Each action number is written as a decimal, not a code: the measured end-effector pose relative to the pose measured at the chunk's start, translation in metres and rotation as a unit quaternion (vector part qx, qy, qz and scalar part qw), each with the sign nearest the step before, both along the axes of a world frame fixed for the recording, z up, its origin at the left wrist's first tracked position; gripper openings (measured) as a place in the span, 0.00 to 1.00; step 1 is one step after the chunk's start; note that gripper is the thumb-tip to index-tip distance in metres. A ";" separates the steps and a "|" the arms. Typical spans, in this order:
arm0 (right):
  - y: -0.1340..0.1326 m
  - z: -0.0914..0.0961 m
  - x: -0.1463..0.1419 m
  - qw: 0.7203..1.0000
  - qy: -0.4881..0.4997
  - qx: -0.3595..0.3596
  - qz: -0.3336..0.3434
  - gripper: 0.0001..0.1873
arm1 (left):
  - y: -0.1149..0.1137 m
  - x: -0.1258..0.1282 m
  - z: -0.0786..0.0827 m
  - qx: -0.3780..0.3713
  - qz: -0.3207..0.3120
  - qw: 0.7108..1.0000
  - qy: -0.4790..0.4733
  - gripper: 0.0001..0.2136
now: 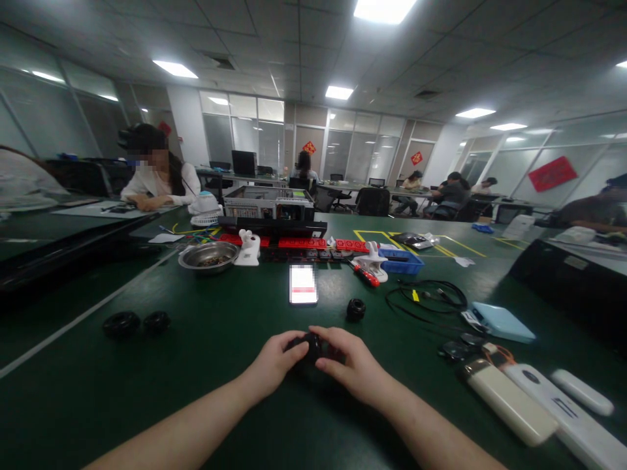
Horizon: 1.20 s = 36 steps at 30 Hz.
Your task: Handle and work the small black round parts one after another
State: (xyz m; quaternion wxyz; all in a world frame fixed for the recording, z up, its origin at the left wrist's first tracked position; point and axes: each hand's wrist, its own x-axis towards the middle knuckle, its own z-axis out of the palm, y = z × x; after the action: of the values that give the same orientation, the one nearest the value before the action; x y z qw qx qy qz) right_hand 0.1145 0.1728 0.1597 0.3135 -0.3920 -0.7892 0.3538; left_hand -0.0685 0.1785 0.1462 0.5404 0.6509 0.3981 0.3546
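A small black round part [312,349], its exact kind unclear, is between my hands just above or on the green table. My left hand [275,362] pinches it from the left, thumb across its near face. On the other side, my right hand [353,362] has its index finger and thumb curved round the right edge, and the fingers partly cover the part. A similar black ribbed round piece [356,309] lies beyond my right hand. Two more sit to the left, a larger one [121,324] and a smaller one [157,322]. A lit phone [303,284] lies straight ahead.
Beyond the phone are a metal bowl [209,256] of small parts, a red-handled screwdriver [367,274] and a blue tray [402,261]. At right lie a black cable [426,297], a light-blue box [502,321] and a cream power bank [510,401]. A person [159,170] sits at far left.
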 end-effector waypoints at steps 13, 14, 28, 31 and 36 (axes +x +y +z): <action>0.013 -0.024 -0.008 0.968 0.094 -0.231 -0.024 0.27 | -0.006 -0.003 -0.005 0.257 0.066 0.952 0.153 0.20; 0.013 -0.023 -0.008 0.969 0.096 -0.225 -0.023 0.27 | -0.006 -0.003 -0.005 0.261 0.064 0.951 0.153 0.21; -0.012 0.017 -0.009 0.983 -0.182 0.019 0.000 0.23 | -0.002 0.005 -0.004 0.172 -0.061 0.917 0.354 0.29; -0.016 0.026 -0.002 0.976 -0.217 -0.025 0.010 0.20 | -0.002 0.005 -0.006 0.184 -0.071 0.899 0.390 0.39; -0.014 0.043 0.054 0.950 -0.294 -0.109 0.001 0.18 | -0.002 0.001 -0.007 0.198 -0.097 0.885 0.410 0.38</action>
State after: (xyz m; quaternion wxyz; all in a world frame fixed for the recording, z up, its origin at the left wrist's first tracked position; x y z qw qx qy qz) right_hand 0.1682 0.1586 0.2031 0.0230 -0.5092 -0.8037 0.3072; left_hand -0.0673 0.1762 0.1392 0.2206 0.8670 0.4407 0.0735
